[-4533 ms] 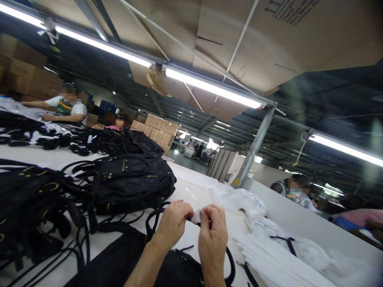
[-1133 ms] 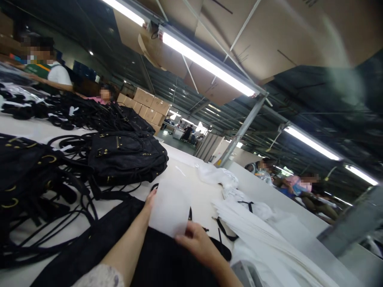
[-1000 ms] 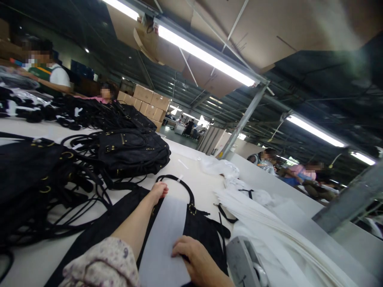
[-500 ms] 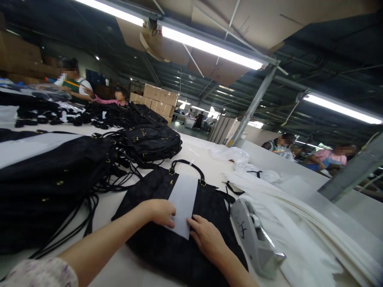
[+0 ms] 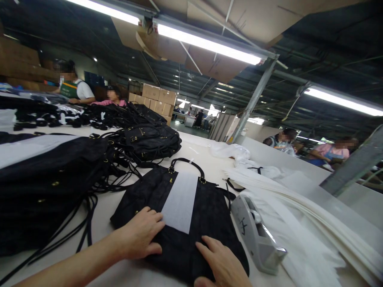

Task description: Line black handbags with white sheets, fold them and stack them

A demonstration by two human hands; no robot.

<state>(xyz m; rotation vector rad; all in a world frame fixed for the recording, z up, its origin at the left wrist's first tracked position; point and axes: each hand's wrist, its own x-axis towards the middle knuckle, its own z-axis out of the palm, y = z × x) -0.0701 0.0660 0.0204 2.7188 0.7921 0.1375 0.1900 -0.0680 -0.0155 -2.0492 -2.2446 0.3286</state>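
Note:
A flat black handbag (image 5: 206, 211) lies on the white table (image 5: 206, 163) in front of me, its handle pointing away. A white paper strip (image 5: 179, 201) rests lengthwise down its middle. My left hand (image 5: 140, 235) presses flat on the bag's near left corner, fingertips touching the strip's lower edge. My right hand (image 5: 221, 265) lies spread on the bag's near right part, just below the strip. Neither hand grips anything.
A grey tape dispenser (image 5: 254, 235) stands right of the bag, beside a stack of white paper sheets (image 5: 302, 227). Heaps of black bags (image 5: 149, 139) and straps (image 5: 48, 183) fill the left. Other people work at the far left and behind the right partition.
Earlier my fingers held a small white piece, then laid the white strip onto the bag. Both hands have since slid toward me, off the strip and onto the bag's near edge.

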